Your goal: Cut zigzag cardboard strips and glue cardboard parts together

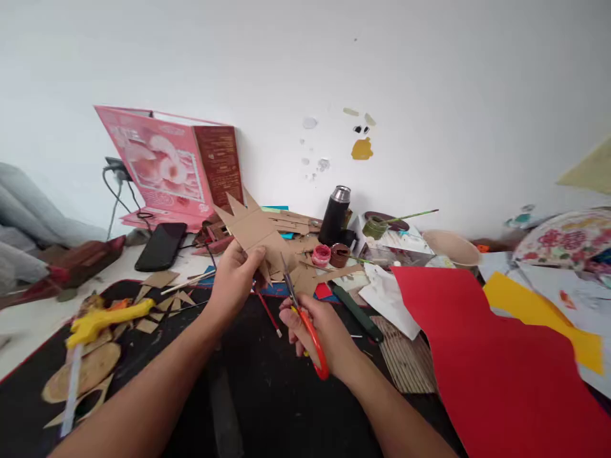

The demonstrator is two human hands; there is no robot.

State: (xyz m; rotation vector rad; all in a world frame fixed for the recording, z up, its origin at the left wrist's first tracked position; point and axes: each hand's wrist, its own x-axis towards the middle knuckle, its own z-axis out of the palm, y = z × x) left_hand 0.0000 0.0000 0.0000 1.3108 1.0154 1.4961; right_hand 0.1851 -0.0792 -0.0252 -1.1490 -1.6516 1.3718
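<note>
My left hand [235, 275] pinches a piece of brown cardboard [258, 230] with pointed spikes along its upper edge, holding it up above the cluttered table. In my right hand [321, 327] is a pair of scissors [312, 337] with red-orange handles. Its dark blades point up and to the left, close to the cardboard's lower right side. From this angle I cannot tell whether the blades touch the cardboard. A red-handled paintbrush [268, 310] lies on the black mat between my hands.
A black flask [335, 216], small paint pots [321, 256] and a green-handled cutter [357, 313] lie beyond my right hand. Red paper [496, 362] covers the right side. A glue gun [107, 321], cardboard scraps and a phone [161, 247] are on the left; a pink box [162, 168] stands behind.
</note>
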